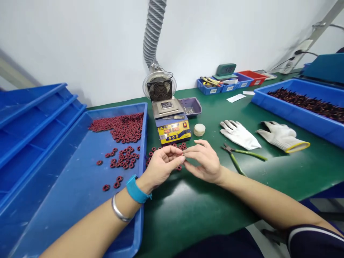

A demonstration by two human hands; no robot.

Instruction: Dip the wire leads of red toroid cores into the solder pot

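My left hand (161,165) and my right hand (202,162) meet over the front of the green table, fingertips pinched together. A sliver of red shows between them, but the fingers cover most of whatever is held. Right behind the fingers lie several small red-and-black ring coils (179,168), partly hidden by the hands. More ring coils (126,157) lie in the blue tray (67,175) at the left. Beyond my hands stands a solder pot (173,132) with a lit red display and a square well of shiny metal on top.
A fume hose (153,34) hangs over the pot, a purple bin (197,106) behind it. Further right are a round white tub (199,129), green-handled cutters (233,152), white gloves (239,134), small bins (209,89) and a blue tray (295,113) of dark copper-coloured parts.
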